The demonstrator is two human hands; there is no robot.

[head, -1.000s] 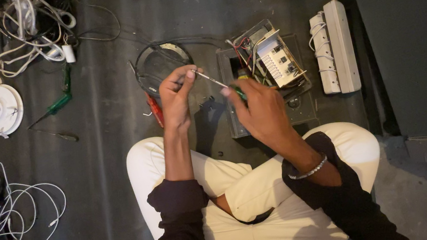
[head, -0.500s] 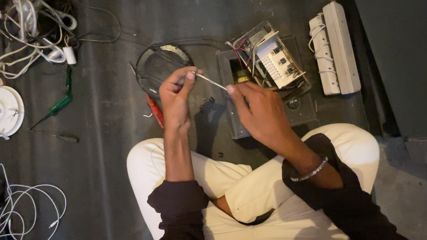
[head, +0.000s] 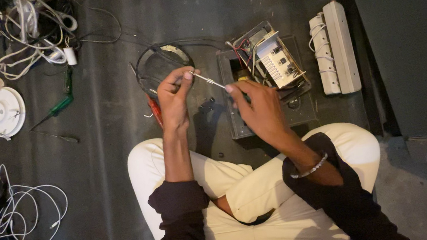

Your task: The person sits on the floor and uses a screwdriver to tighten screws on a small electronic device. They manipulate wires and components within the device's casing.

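Little has changed over the last second: the thin metal rod (head: 208,80) is kept between both hands above the floor (head: 105,153), its angle barely shifted. The left hand (head: 173,95) is pinched shut on its far-left end, the right hand (head: 257,110) closed on the near-right end. One open circuit box (head: 268,72), one white round fitting (head: 2,112), one green screwdriver (head: 56,107) and two white cable bundles are counted.

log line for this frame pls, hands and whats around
left hand: pinches one end of thin metal rod | right hand: pinches other end | below: open circuit box | floor: green screwdriver
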